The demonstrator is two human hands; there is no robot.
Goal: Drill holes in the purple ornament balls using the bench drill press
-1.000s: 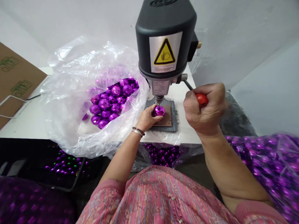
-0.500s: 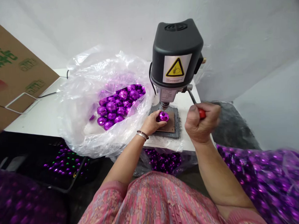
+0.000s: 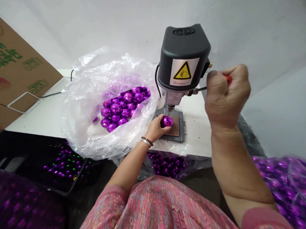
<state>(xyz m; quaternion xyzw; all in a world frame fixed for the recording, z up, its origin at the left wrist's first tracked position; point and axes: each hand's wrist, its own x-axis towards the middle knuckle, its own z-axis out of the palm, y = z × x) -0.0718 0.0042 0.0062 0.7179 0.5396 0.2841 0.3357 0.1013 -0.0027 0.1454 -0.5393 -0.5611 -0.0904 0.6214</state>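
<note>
My left hand [image 3: 158, 127] pinches a shiny purple faceted ball [image 3: 168, 121] between thumb and fingers. The ball sits on a brown board [image 3: 174, 129] laid over the grey base plate [image 3: 179, 138] of a small drill press [image 3: 184, 52]. Just above the ball hangs the thin drill bit [image 3: 169, 113]; whether its tip touches the ball I cannot tell. My right hand [image 3: 227, 94] is wrapped round the red knob [image 3: 229, 80] of the press's feed lever [image 3: 201, 89], which stands out to the right, nearly level.
An open clear plastic bag [image 3: 80, 131] with many purple balls [image 3: 115, 108] lies left on the white table [image 3: 34, 126]. A cardboard box [image 3: 19, 63] stands beyond it. Below are a black crate [image 3: 70, 185] and, at right, a large bag of purple balls [image 3: 295, 186]. Dark specks surround the base plate.
My right hand has swung the lever up and to the right, and the drill bit shows more length above the ball. My left hand keeps the ball in nearly the same place.
</note>
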